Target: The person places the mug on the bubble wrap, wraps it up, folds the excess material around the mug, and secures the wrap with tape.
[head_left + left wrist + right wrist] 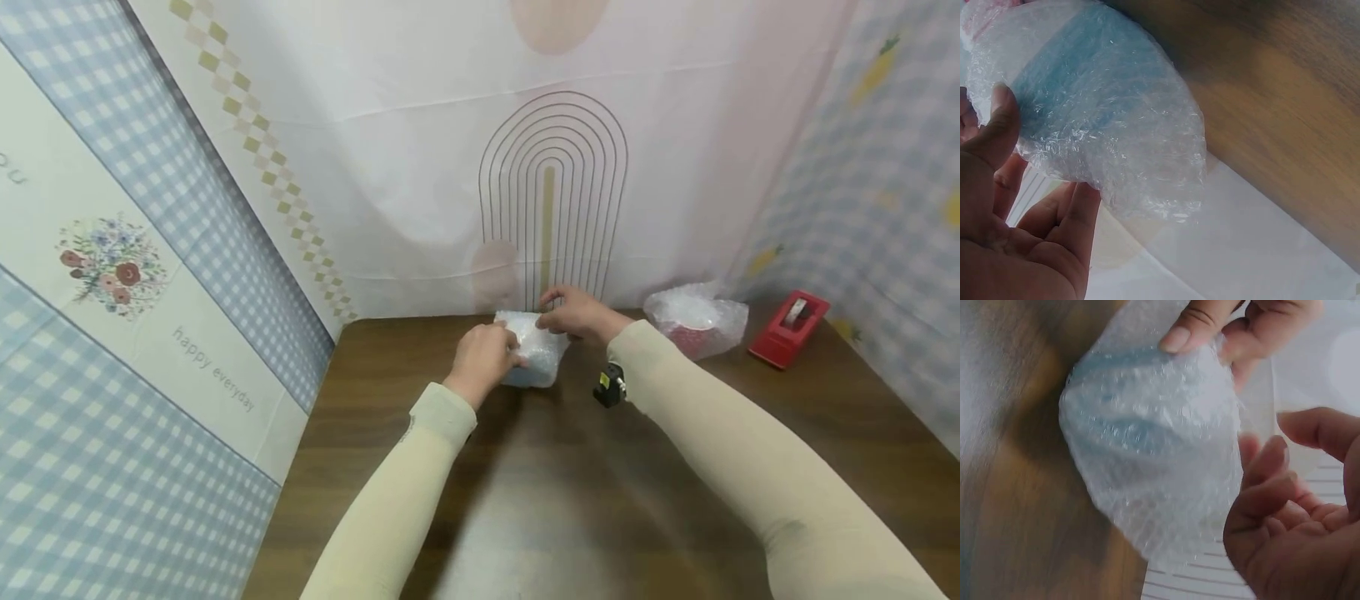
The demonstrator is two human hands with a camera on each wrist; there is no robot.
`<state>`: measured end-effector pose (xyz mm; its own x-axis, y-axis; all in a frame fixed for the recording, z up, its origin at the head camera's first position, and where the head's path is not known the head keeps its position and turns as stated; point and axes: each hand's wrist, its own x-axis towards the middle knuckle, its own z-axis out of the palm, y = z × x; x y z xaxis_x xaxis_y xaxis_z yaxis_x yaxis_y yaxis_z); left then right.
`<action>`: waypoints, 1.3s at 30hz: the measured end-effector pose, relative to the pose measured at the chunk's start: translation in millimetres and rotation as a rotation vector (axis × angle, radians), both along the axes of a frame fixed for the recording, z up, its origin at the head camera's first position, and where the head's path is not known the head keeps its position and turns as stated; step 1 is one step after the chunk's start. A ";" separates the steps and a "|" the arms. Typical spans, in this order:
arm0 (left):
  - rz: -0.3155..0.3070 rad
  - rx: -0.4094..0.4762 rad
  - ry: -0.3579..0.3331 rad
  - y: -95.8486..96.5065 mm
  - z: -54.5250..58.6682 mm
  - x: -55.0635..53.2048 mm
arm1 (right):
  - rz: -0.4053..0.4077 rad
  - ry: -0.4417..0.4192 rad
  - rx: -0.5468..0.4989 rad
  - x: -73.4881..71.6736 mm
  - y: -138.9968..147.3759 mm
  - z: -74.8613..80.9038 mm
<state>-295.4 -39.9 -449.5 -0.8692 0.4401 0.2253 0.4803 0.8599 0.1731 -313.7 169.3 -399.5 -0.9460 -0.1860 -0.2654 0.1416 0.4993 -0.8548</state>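
A bundle in clear bubble wrap (542, 367) sits near the back edge of the wooden table. Something light blue shows through the plastic, but its kind is hidden. My left hand (483, 354) grips the bundle, its thumb pressed on the wrap (1116, 106) and its fingers behind. At the other side of the bundle is my right hand (581, 315), with bent fingers close against the wrap's edge (1166, 487). In the right wrist view, a gap separates the right hand's thumb and fingers, and no wrap is seen pinched between them.
Further right lies a second bubble-wrapped thing (693, 321), with red and white showing through. Beside it stands a red tape dispenser (791, 329). A printed cloth (420, 167) hangs right behind the table (555, 500); checked cloths hang on both sides.
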 end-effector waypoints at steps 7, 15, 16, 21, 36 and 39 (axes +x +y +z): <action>0.017 0.019 0.001 0.3 -0.8 -0.4 | 0.079 0.044 -0.021 4.6 15.0 -8.3; 0.020 0.048 0.027 0.7 -1.8 1.0 | 0.066 0.008 0.009 11.6 19.0 -28.9; 0.020 0.048 0.028 0.4 -1.8 0.9 | 0.066 0.014 0.016 11.6 19.2 -31.4; 0.031 0.049 0.014 1.3 -1.3 -1.2 | 0.067 0.037 0.031 8.7 21.0 -44.2; 0.051 0.083 0.028 -0.5 -3.1 1.4 | 0.041 -0.085 -0.081 10.5 21.4 -70.1; 0.059 0.075 0.017 0.4 -4.6 4.0 | 0.016 -0.139 -0.127 16.6 22.5 -75.2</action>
